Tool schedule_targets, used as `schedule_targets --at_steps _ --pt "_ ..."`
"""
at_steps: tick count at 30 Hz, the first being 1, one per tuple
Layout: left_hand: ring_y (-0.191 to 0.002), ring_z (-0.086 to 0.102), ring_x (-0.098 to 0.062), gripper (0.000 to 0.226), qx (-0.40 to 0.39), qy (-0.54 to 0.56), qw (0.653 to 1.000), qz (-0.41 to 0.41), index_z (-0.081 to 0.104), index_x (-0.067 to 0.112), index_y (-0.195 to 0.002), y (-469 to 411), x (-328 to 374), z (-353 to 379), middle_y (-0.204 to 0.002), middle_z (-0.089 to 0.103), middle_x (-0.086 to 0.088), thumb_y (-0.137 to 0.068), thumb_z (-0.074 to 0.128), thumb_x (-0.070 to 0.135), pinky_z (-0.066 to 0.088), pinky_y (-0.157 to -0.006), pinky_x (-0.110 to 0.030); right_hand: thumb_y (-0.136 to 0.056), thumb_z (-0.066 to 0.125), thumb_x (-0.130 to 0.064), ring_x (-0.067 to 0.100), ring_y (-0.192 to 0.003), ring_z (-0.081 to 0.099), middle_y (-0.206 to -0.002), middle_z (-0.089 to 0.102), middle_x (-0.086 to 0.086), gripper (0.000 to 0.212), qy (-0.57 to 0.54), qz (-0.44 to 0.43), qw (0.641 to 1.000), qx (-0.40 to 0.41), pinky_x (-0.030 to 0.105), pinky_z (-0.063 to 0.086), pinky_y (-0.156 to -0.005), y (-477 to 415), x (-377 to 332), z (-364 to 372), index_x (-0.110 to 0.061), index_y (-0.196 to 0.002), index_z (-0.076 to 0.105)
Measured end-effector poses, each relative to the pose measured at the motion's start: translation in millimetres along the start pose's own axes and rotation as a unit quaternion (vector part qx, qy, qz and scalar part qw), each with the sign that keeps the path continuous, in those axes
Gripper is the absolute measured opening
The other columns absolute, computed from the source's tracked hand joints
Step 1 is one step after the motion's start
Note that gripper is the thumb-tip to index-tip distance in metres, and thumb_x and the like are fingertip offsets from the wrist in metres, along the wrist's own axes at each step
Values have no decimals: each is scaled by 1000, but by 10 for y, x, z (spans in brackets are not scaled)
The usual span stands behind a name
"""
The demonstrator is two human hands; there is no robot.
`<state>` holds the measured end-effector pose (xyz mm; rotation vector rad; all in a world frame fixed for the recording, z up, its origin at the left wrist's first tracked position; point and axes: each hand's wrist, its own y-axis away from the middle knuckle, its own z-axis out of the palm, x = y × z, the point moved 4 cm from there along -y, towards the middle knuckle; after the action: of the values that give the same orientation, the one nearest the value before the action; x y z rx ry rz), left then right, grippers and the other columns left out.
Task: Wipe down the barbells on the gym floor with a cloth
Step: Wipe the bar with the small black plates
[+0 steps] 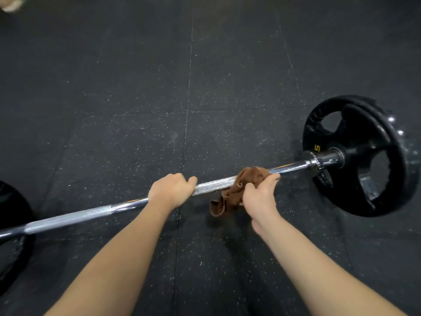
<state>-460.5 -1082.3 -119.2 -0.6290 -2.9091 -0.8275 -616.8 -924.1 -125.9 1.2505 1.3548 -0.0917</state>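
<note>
A chrome barbell lies across the black rubber floor, running from lower left to upper right. A black weight plate sits on its right end, and another black plate shows at the left edge. My left hand grips the bar near its middle. My right hand holds a brown cloth wrapped around the bar, just right of the knurled section. A loose end of the cloth hangs below the bar.
Black speckled rubber floor tiles spread all around, with seams crossing behind the bar. A blurred pale object sits at the top left corner.
</note>
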Motion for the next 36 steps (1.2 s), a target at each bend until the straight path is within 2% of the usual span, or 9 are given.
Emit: schedule_targets --at_steps 5,9,11,17,23,28,30,32,36 --pt "-75 57 -29 47 13 -7 1000 -5 55 12 -72 -39 -13 6 -78 60 -7 -95 33 46 44 -72 -37 -105 41 -8 24 -155 13 -167 -27 -4 88 57 -24 997 -52 21 9 -116 290 -3 398 -15 -154 -33" --pt "-82 60 -34 46 17 -1 1000 -6 55 16 -71 -63 -28 18 -82 62 -8 -95 34 49 47 -76 -39 -105 39 -11 27 -153 21 -168 -23 -9 90 53 -17 988 -146 42 24 -125 467 66 689 -21 -151 -38" --pt "-82 59 -34 45 21 3 1000 -3 53 16 -70 -65 -26 23 -78 59 -6 -95 34 49 49 -79 -39 -105 38 -12 26 -150 27 -170 -12 -9 90 51 2 985 -166 41 26 -124 491 78 683 -25 -151 -38" --pt "-80 56 -33 45 24 -7 1000 0 54 14 -72 -70 -36 -1 -76 55 -7 -96 34 45 45 -75 -38 -93 39 -17 31 -144 40 -168 18 -2 93 -13 8 999 -36 56 39 -116 134 62 364 -42 -150 -30" --pt "-76 57 -31 45 41 -6 999 9 54 14 -71 -76 -34 -9 -75 57 -7 -96 34 45 44 -72 -36 -100 43 -15 29 -147 35 -170 7 -5 98 18 6 997 -78 55 39 -116 247 31 481 -40 -144 -41" --pt "-72 57 -27 47 43 3 999 16 55 13 -71 -72 -53 -13 -75 60 -6 -97 34 46 45 -71 -36 -102 38 -13 23 -122 59 -161 31 -4 92 22 21 986 -165 36 55 -95 446 87 687 -32 -150 -38" --pt "-76 58 -30 46 46 0 999 18 55 13 -72 -62 -63 -19 -75 59 -6 -97 34 45 44 -72 -37 -97 40 -13 22 -116 63 -150 45 -1 90 -16 3 993 -119 43 61 -90 397 34 619 -32 -157 -25" --pt "-76 57 -30 46 45 -4 999 19 54 12 -72 -57 -80 -20 -76 59 -6 -97 34 44 44 -72 -36 -83 46 -26 28 -126 59 -148 49 3 97 -54 -1 997 -47 56 53 -102 219 23 470 -34 -157 -16" --pt "-68 54 -23 47 40 -8 999 21 55 12 -72 -58 -100 -7 -75 60 -7 -98 33 45 43 -68 -35 -92 45 -18 31 -124 58 -150 45 3 100 -19 31 998 -54 55 47 -109 137 12 328 -36 -150 -35"
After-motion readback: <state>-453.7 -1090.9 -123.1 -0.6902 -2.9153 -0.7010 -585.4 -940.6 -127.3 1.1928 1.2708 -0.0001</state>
